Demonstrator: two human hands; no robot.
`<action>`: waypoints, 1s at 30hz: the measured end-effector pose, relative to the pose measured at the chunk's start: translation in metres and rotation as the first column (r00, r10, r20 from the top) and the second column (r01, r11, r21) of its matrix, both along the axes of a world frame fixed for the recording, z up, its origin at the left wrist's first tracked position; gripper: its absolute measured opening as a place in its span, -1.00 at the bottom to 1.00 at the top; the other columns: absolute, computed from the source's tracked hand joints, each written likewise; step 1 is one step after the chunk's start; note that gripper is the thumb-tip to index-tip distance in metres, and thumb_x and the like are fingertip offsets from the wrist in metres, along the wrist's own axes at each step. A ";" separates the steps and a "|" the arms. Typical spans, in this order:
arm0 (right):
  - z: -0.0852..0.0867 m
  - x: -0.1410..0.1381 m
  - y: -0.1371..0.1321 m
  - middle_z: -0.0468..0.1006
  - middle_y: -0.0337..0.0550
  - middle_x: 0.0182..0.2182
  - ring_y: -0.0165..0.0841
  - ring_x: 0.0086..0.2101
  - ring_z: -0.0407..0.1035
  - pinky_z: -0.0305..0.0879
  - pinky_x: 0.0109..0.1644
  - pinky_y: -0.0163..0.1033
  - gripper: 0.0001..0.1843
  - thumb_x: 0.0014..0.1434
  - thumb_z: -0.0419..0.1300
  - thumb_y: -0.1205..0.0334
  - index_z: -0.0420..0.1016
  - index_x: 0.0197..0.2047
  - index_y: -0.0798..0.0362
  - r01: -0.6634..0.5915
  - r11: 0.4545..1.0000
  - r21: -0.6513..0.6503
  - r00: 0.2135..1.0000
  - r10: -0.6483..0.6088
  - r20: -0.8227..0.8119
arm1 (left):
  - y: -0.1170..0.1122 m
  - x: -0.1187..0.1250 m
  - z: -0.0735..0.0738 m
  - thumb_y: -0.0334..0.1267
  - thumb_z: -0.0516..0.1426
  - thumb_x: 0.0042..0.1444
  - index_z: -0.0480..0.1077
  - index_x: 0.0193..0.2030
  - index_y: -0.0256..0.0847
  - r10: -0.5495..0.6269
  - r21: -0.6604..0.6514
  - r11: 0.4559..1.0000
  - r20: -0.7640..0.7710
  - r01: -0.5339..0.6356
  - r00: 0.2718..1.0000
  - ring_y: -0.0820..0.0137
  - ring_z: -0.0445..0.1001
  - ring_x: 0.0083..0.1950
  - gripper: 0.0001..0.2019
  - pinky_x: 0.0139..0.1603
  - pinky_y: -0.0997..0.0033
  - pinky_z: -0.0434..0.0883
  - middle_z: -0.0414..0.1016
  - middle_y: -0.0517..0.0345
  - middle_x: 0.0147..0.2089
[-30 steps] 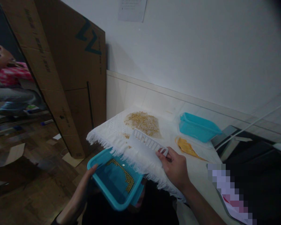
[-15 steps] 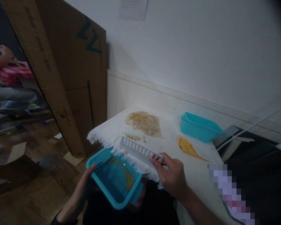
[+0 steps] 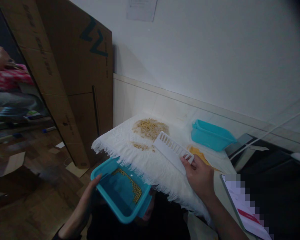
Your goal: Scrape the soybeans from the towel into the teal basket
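My left hand (image 3: pixel 86 200) grips the left rim of a turquoise plastic tub (image 3: pixel 120 191), held tilted just below the fringed edge of a white cloth (image 3: pixel 140 160). A line of yellow beans (image 3: pixel 133 186) lies inside the tub. My right hand (image 3: pixel 198 175) is closed on a white slotted plastic scraper (image 3: pixel 172 150), which rests on the cloth to the right of a pile of beans (image 3: pixel 150 128). A smaller streak of beans (image 3: pixel 141 146) lies nearer the cloth's edge.
A second turquoise tub (image 3: pixel 211 135) stands at the back right, with a yellow scrap (image 3: pixel 198 154) in front of it. Large cardboard boxes (image 3: pixel 72 73) lean against the wall on the left. Papers (image 3: pixel 242 203) lie at the right. Another person (image 3: pixel 5 70) is far left.
My right hand has swung the scraper back from the cloth's front edge to the right side of the bean pile. The tub stays under the edge in my left hand.
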State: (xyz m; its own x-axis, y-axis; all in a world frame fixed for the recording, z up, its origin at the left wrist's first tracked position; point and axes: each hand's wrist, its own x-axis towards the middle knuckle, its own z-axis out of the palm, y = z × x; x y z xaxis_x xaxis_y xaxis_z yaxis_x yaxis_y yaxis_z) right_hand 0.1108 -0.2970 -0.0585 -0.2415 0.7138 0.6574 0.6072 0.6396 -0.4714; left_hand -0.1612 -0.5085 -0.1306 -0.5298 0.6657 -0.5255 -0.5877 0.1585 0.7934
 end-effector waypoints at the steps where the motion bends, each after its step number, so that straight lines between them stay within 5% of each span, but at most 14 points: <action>1: -0.002 0.002 0.000 0.61 -0.15 -0.56 -0.25 -0.53 0.53 0.30 -0.48 -0.29 -0.62 0.28 0.17 -0.10 0.42 -0.44 -0.03 0.010 1.000 0.002 1.000 -0.010 0.010 | 0.001 0.000 -0.001 0.20 0.19 0.14 0.38 0.36 -0.25 0.010 -0.010 1.000 0.021 -0.010 1.000 -0.12 0.59 0.18 -0.24 0.10 -0.05 0.57 0.73 -0.16 0.00; 12: -0.010 -0.004 0.020 0.64 -0.16 -0.51 -0.24 -0.48 0.54 0.36 -0.41 -0.26 -0.72 0.27 0.20 -0.01 0.46 -0.39 -0.03 -0.054 0.992 -0.117 0.999 0.054 0.001 | 0.003 0.005 -0.002 0.23 0.20 0.10 0.38 0.38 -0.20 -0.008 -0.010 1.000 0.008 0.008 1.000 -0.11 0.66 0.07 -0.21 0.01 -0.02 0.60 0.74 -0.14 -0.01; 18: -0.011 0.000 0.015 0.69 -0.14 -0.44 -0.20 -0.39 0.59 0.43 -0.38 -0.23 -0.73 0.24 0.22 -0.02 0.52 -0.37 -0.02 -0.120 0.970 -0.211 0.991 0.102 -0.091 | 0.004 0.003 -0.004 0.24 0.22 0.07 0.40 0.36 -0.17 0.012 -0.028 1.000 0.030 -0.011 0.999 -0.14 0.63 0.11 -0.22 0.06 -0.10 0.58 0.75 -0.13 -0.06; 30: -0.003 0.005 0.001 0.73 -0.09 -0.35 -0.15 -0.32 0.65 0.52 -0.32 -0.21 -0.73 0.20 0.26 -0.03 0.53 -0.34 0.00 -0.171 0.937 -0.305 0.977 0.121 -0.177 | 0.003 0.000 -0.008 0.25 0.22 0.07 0.35 0.39 -0.22 -0.003 -0.042 0.999 0.055 0.005 0.998 -0.09 0.58 0.20 -0.17 0.06 0.05 0.60 0.73 -0.12 0.02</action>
